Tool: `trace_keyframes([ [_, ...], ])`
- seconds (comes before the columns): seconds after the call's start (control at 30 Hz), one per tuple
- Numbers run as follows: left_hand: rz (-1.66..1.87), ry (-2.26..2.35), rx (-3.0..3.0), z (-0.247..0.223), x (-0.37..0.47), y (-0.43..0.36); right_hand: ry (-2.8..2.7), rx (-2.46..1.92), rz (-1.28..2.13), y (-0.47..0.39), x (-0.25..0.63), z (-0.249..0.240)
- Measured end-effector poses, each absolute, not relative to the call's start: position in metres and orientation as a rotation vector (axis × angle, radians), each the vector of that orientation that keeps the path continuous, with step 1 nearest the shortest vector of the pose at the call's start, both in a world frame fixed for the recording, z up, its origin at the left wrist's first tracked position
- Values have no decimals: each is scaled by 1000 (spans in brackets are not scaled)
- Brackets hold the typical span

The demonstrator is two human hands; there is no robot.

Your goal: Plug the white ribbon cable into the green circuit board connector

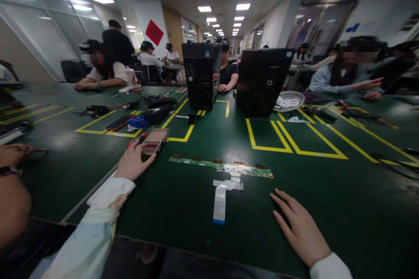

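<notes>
At the near end of a pinkish, flat phone-like object (153,141), my left hand (132,161) has its thumb on one side and its fingers on the other. Part of that object is blurred out. My right hand (300,225) lies on the green tabletop with its fingers stretched and spread, holding nothing. Between the hands is a long, narrow green circuit board (242,169) with gold-coloured tabs along its far edge. A white flat ribbon cable (220,204) with a blue end runs from its connector toward me.
Two black computer towers (200,76) (263,80) stand across the table. Yellow tape outlines (268,148) mark the surface. Left lie a blue cloth-like item (137,123) and dark cables (94,110); right, a white basket (290,101). Another person's arm (13,192) is close at left.
</notes>
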State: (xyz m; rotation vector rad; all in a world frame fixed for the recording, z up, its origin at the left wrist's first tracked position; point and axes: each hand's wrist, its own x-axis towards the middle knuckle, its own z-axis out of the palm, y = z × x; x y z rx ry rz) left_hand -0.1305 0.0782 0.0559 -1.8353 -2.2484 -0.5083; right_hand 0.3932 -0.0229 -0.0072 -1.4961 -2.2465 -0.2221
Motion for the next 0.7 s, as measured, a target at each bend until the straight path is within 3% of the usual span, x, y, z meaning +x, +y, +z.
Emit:
trace_keyframes([
  [0.7,-394,-2589,-1720,84,-128,115,-2235,-1501,-190,-24,394,-7],
])
